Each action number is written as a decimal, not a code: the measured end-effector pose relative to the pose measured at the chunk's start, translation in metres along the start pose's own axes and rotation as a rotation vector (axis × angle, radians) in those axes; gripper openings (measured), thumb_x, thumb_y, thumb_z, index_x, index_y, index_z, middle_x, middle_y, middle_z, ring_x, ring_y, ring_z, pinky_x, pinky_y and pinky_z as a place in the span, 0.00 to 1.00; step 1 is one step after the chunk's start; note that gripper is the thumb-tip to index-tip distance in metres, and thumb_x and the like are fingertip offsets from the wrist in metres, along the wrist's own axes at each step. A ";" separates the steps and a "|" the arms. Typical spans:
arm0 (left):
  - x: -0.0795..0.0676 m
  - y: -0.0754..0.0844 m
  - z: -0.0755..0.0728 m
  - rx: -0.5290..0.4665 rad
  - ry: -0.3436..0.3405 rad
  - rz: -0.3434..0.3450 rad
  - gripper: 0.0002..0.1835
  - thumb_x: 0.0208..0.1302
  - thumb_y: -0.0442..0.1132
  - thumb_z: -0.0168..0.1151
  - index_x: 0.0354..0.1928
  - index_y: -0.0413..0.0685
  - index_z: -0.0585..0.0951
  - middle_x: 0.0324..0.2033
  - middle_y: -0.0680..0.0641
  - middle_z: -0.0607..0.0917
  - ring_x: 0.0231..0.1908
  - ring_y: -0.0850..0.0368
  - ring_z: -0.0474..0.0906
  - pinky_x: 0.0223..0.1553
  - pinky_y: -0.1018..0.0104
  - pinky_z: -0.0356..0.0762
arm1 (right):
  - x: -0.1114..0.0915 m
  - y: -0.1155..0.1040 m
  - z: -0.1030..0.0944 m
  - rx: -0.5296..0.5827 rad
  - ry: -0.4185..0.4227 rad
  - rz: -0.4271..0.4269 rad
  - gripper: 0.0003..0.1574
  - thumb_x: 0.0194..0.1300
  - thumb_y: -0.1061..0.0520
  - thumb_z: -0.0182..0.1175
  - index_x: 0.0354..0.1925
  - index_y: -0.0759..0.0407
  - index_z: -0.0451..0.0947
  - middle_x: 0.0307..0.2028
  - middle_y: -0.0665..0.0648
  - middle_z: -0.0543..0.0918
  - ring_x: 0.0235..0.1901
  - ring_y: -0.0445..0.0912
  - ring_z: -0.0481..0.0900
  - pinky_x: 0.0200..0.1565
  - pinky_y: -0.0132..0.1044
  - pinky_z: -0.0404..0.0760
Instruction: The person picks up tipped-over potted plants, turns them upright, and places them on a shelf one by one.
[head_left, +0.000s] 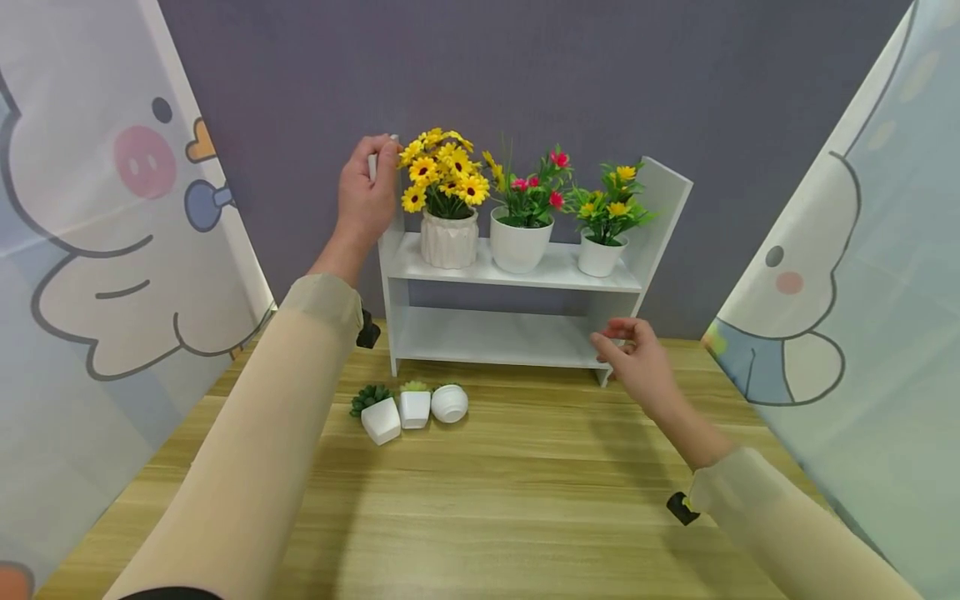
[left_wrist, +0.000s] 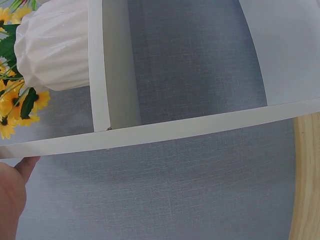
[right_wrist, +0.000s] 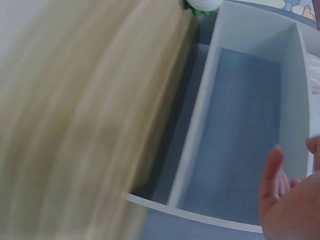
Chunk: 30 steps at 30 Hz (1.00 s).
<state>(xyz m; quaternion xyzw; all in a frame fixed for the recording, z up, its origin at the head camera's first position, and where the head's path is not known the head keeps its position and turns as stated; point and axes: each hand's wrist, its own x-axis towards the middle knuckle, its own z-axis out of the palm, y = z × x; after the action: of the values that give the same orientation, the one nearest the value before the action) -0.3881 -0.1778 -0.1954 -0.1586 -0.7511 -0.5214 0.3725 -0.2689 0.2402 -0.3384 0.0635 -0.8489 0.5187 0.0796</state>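
Note:
At the back of the table is a white two-tier shelf [head_left: 517, 280]. My left hand [head_left: 367, 187] grips the top of its left side panel [left_wrist: 180, 131], fingers curled over the edge. Beside that hand, on the upper board, stands a ribbed white pot of yellow flowers [head_left: 448, 237]. To its right are a white pot with pink flowers [head_left: 521, 242] and a smaller pot with yellow flowers [head_left: 600, 252]. My right hand [head_left: 637, 362] hovers in front of the lower right end of the shelf, fingers loosely bent and holding nothing.
Three small white succulent pots lie tipped on the wooden table [head_left: 510, 500] before the shelf: a square one [head_left: 381, 421], a second square one [head_left: 415, 409] and a round one [head_left: 450, 403]. A grey wall [head_left: 525, 67] rises behind, and cartoon-printed sheets [head_left: 97, 208] flank both sides.

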 end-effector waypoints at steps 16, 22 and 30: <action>0.001 0.000 -0.001 -0.003 0.000 -0.006 0.23 0.89 0.53 0.50 0.62 0.40 0.80 0.75 0.45 0.80 0.80 0.64 0.67 0.81 0.68 0.62 | -0.025 0.042 0.036 -0.108 -0.513 0.071 0.45 0.79 0.43 0.67 0.78 0.69 0.65 0.69 0.70 0.78 0.56 0.52 0.85 0.56 0.49 0.89; 0.001 0.000 -0.001 -0.003 0.000 -0.010 0.23 0.89 0.54 0.50 0.61 0.40 0.80 0.76 0.46 0.79 0.81 0.64 0.66 0.82 0.68 0.61 | -0.029 0.039 0.054 -0.069 -0.563 0.066 0.44 0.79 0.47 0.67 0.77 0.72 0.66 0.68 0.72 0.79 0.53 0.52 0.87 0.50 0.47 0.90; 0.001 0.001 -0.001 -0.001 -0.002 -0.007 0.24 0.89 0.53 0.50 0.62 0.39 0.80 0.76 0.45 0.78 0.81 0.64 0.66 0.82 0.67 0.60 | -0.029 0.035 0.080 -0.077 -0.596 0.025 0.42 0.78 0.47 0.68 0.75 0.72 0.69 0.64 0.69 0.82 0.51 0.48 0.87 0.48 0.46 0.90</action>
<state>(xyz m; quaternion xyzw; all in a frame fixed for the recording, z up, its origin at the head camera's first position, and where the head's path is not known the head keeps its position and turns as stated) -0.3882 -0.1783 -0.1940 -0.1566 -0.7520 -0.5229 0.3696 -0.2528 0.1861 -0.4105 0.1994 -0.8545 0.4457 -0.1771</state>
